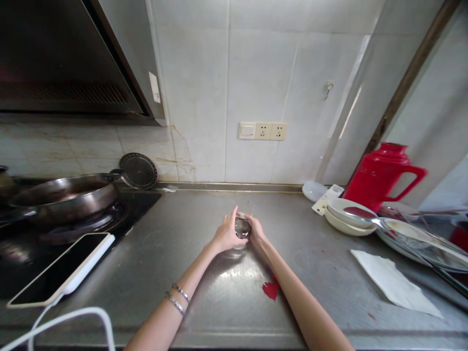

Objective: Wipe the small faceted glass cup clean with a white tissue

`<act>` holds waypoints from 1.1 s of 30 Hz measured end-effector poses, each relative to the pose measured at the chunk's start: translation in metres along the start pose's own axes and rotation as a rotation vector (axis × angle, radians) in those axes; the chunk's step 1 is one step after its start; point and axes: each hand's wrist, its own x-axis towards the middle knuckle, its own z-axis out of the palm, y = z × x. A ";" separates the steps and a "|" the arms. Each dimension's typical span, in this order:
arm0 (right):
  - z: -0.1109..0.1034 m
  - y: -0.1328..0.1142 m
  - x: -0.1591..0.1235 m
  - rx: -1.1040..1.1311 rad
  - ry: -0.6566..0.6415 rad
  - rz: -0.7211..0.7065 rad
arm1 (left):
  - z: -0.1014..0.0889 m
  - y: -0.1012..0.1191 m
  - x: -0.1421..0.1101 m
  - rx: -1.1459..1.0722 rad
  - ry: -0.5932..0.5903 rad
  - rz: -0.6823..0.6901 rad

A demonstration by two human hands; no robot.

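Observation:
Both hands are wrapped around a small round glass dish in the middle of the steel counter. It looks clear or silvery, and its exact kind is hard to make out. My left hand grips its left side, thumb in front and fingers behind. On the right side, my right hand curves around it, with the fingers partly hidden. Two bracelets circle my left wrist. A scrap of red material lies on the counter by my right forearm.
At left, a steel pan sits on the stove, with a phone and white cable near the front. A red thermos jug, stacked bowls, plates and a white napkin are at right. The tiled wall has sockets.

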 end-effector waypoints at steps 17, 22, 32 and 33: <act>0.003 -0.024 -0.008 0.332 -0.070 0.349 | 0.006 -0.002 0.003 0.119 0.023 -0.084; 0.003 -0.017 -0.006 0.263 -0.019 0.295 | 0.010 -0.002 0.004 0.179 0.058 -0.105; 0.008 0.001 -0.007 0.260 0.092 0.206 | 0.003 0.011 0.002 0.424 0.116 -0.182; 0.009 0.000 -0.008 0.283 0.105 0.211 | 0.002 0.011 0.002 0.419 0.129 -0.173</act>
